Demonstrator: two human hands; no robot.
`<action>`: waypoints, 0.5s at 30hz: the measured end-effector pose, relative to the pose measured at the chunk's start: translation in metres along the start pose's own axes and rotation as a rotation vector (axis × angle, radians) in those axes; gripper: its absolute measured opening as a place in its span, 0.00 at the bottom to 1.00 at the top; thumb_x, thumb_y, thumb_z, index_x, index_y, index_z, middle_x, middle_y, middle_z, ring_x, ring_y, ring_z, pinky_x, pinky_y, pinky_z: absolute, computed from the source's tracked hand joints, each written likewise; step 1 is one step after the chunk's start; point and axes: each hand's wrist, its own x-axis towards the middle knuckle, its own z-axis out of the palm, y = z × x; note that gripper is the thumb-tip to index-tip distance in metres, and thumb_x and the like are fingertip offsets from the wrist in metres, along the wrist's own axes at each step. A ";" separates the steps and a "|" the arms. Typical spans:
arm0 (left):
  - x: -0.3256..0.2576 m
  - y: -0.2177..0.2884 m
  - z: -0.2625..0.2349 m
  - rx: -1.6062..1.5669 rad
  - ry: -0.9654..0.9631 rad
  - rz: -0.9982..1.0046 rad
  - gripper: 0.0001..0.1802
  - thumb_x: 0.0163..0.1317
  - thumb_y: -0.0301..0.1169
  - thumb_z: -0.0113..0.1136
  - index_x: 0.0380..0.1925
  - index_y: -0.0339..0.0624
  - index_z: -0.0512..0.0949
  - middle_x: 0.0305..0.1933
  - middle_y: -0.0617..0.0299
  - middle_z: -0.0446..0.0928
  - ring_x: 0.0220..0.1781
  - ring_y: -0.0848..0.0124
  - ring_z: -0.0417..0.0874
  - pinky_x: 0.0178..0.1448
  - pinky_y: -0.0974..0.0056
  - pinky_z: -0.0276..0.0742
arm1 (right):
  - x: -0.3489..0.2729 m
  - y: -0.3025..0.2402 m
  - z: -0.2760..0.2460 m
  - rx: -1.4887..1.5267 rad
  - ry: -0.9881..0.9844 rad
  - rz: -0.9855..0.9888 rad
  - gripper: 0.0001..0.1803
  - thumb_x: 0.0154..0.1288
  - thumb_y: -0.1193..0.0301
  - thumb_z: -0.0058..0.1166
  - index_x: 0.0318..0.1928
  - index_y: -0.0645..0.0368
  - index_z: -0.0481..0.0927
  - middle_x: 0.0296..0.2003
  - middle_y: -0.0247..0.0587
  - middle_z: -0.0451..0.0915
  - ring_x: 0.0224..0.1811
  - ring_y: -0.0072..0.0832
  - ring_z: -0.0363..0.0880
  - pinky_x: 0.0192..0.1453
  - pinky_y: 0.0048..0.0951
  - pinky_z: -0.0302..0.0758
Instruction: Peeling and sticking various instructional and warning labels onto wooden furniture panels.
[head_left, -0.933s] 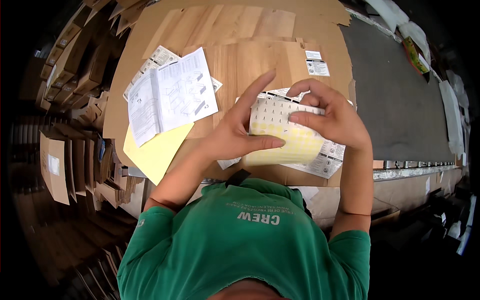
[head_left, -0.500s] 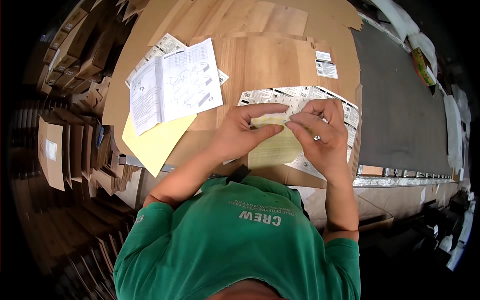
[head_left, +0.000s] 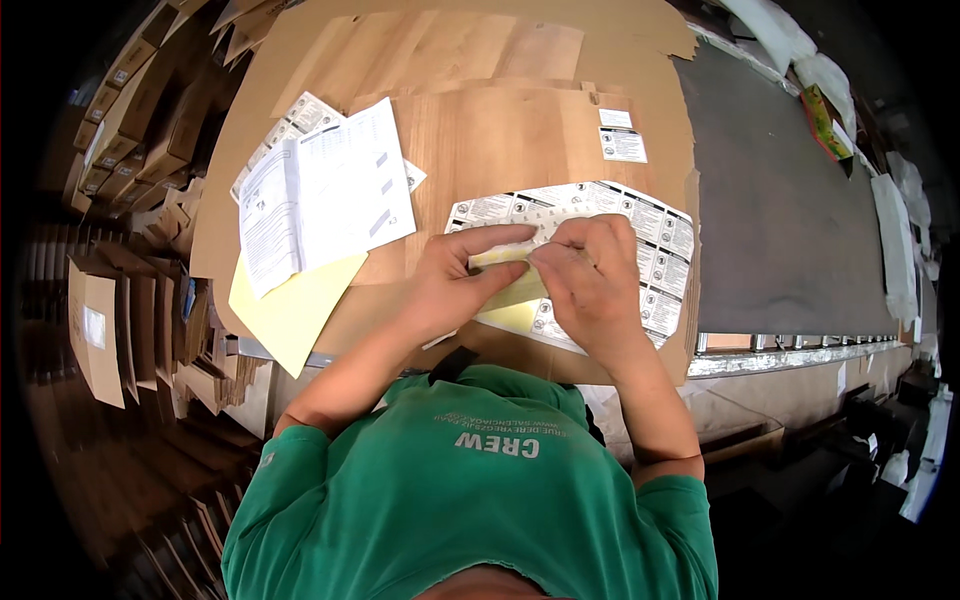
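My left hand [head_left: 447, 285] pinches a curled yellow-and-white sheet [head_left: 498, 255] between thumb and fingers. At its right end the fingertips of my right hand [head_left: 597, 285] are pressed together, and the sheet's edge there is hidden. Both hands are just above a large sheet of black-and-white labels [head_left: 662, 245], which covers the board's near right part. Below my hands shows a pale yellow piece [head_left: 515, 315]. Further left, an unfolded instruction leaflet [head_left: 350, 185] with line drawings overlaps a plain yellow sheet [head_left: 300, 315] and another label sheet [head_left: 300, 118].
Under the papers is a wood-grain panel [head_left: 490, 135] on cardboard [head_left: 222, 225], with two small labels [head_left: 622, 145] at its right. A dark conveyor belt [head_left: 790, 220] runs along the right side. Stacked cardboard boxes [head_left: 130, 115] and flat cartons [head_left: 95, 330] stand at the left.
The whole view has shifted, so the table sits a little further left and lower. Less of the yellow sheet hangs below my hands. My right fingers remain pinched at the sheet's end.
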 end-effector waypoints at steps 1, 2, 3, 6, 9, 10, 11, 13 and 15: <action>0.002 0.001 0.001 -0.003 0.002 -0.022 0.19 0.56 0.18 0.60 0.50 0.36 0.77 0.51 0.59 0.78 0.49 0.76 0.77 0.53 0.71 0.75 | 0.001 0.002 0.000 0.003 -0.014 0.009 0.06 0.47 0.77 0.54 0.30 0.58 0.76 0.33 0.35 0.72 0.37 0.35 0.67 0.41 0.33 0.65; 0.005 0.002 0.001 -0.006 0.004 -0.044 0.19 0.56 0.19 0.60 0.50 0.37 0.77 0.51 0.59 0.78 0.49 0.76 0.77 0.53 0.71 0.75 | 0.001 0.005 0.000 -0.002 -0.014 0.008 0.06 0.47 0.77 0.54 0.30 0.58 0.76 0.33 0.35 0.72 0.37 0.35 0.67 0.41 0.33 0.65; 0.007 0.001 0.002 -0.007 0.002 -0.042 0.19 0.56 0.19 0.60 0.50 0.37 0.77 0.51 0.59 0.78 0.49 0.76 0.77 0.53 0.71 0.75 | 0.001 0.008 0.001 0.004 -0.020 0.007 0.06 0.47 0.77 0.54 0.30 0.58 0.76 0.33 0.35 0.72 0.37 0.35 0.67 0.41 0.34 0.65; 0.015 -0.002 0.002 -0.012 -0.010 -0.040 0.20 0.56 0.19 0.60 0.51 0.36 0.76 0.51 0.59 0.78 0.49 0.76 0.77 0.54 0.71 0.74 | 0.001 0.018 0.002 0.010 -0.037 -0.013 0.07 0.48 0.77 0.54 0.30 0.59 0.74 0.35 0.38 0.71 0.37 0.36 0.67 0.41 0.34 0.65; 0.026 -0.011 -0.003 -0.310 -0.073 -0.265 0.23 0.54 0.15 0.57 0.53 0.32 0.73 0.49 0.56 0.78 0.48 0.74 0.78 0.53 0.70 0.75 | 0.001 0.028 -0.001 0.039 -0.069 -0.060 0.07 0.48 0.79 0.55 0.31 0.60 0.73 0.36 0.41 0.71 0.38 0.38 0.66 0.42 0.35 0.66; 0.029 -0.019 -0.006 -0.309 -0.064 -0.256 0.23 0.54 0.15 0.57 0.53 0.32 0.73 0.49 0.56 0.78 0.48 0.74 0.78 0.53 0.70 0.75 | 0.005 0.030 -0.003 0.043 -0.068 -0.072 0.07 0.48 0.79 0.55 0.31 0.60 0.73 0.36 0.41 0.71 0.38 0.38 0.66 0.42 0.35 0.66; 0.031 -0.027 -0.009 -0.344 -0.027 -0.304 0.23 0.54 0.16 0.58 0.53 0.32 0.74 0.47 0.57 0.78 0.46 0.75 0.78 0.51 0.72 0.74 | 0.010 0.033 -0.005 0.087 -0.072 -0.021 0.08 0.48 0.80 0.56 0.31 0.60 0.73 0.36 0.41 0.71 0.38 0.39 0.66 0.42 0.36 0.66; 0.037 -0.040 -0.010 -0.344 0.035 -0.359 0.24 0.53 0.17 0.60 0.53 0.32 0.73 0.46 0.57 0.79 0.44 0.75 0.79 0.49 0.72 0.74 | 0.020 0.055 -0.008 0.197 -0.025 0.118 0.11 0.46 0.82 0.59 0.32 0.59 0.74 0.36 0.42 0.71 0.40 0.41 0.67 0.45 0.37 0.67; 0.037 -0.045 -0.007 -0.423 0.068 -0.372 0.24 0.53 0.17 0.61 0.53 0.31 0.73 0.46 0.57 0.79 0.44 0.73 0.79 0.51 0.71 0.74 | 0.025 0.112 -0.007 0.424 0.023 0.341 0.08 0.52 0.78 0.59 0.33 0.60 0.75 0.35 0.39 0.75 0.42 0.33 0.73 0.50 0.30 0.68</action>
